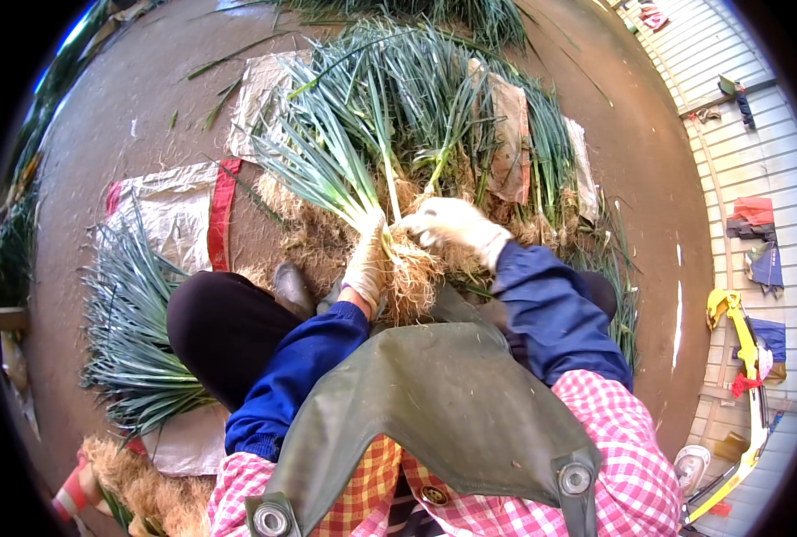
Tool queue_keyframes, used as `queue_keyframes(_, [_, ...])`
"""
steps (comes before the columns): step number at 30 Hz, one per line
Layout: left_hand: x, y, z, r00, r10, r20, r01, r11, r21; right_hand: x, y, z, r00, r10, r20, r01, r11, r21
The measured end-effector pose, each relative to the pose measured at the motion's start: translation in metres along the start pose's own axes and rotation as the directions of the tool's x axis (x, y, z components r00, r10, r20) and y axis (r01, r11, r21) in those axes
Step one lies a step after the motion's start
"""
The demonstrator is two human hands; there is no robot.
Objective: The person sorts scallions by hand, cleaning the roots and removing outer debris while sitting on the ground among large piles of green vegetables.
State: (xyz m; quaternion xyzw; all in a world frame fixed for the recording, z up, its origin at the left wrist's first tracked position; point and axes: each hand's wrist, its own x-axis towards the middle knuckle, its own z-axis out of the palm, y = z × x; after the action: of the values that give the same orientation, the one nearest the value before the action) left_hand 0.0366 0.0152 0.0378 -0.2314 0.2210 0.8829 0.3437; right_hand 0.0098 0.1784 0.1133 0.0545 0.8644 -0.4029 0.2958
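Note:
My left hand [365, 262], in a pale work glove, grips a bunch of green onions [327, 166] just above its tangled straw-coloured roots [409, 276]. My right hand [457, 225], also gloved, rests on the roots and stalk bases of the same bunch. The long green leaves fan away from me to the upper left. A large heap of the same onions [470, 116] lies just beyond both hands. A dark green apron [443, 403] covers my lap, and blue sleeves cover my forearms.
A trimmed pile of onions [130, 331] lies on a white and red sack [179, 210] at my left. Other sacks [510, 134] sit under the far heap. A shoe [291, 286] shows by my knee. Yellow tools [747, 376] lie along the white wall at right.

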Motion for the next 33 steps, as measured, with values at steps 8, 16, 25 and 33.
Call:
queue_keyframes(8, [0.038, -0.006, -0.034, 0.995, 0.047, -0.087, -0.035, 0.990, 0.136, 0.030, 0.025, 0.037, 0.974, -0.227, -0.024, 0.197, 0.887, -0.419])
queue_keyframes(16, [0.010, 0.005, -0.021, 0.998, -0.003, 0.063, 0.000, 0.999, 0.046, -0.029, 0.005, 0.055, 0.680, -0.733, -0.023, 0.645, 0.612, -0.458])
queue_keyframes(25, [0.014, 0.009, -0.024, 0.982, -0.071, 0.177, 0.073, 0.997, -0.003, 0.029, 0.099, -0.001, 0.978, -0.136, -0.157, -0.007, 0.733, -0.681])
queue_keyframes(33, [0.016, 0.001, -0.005, 0.993, 0.031, 0.110, -0.050, 0.985, 0.166, 0.112, 0.107, 0.012, 0.893, 0.198, -0.404, 0.026, 0.874, 0.485])
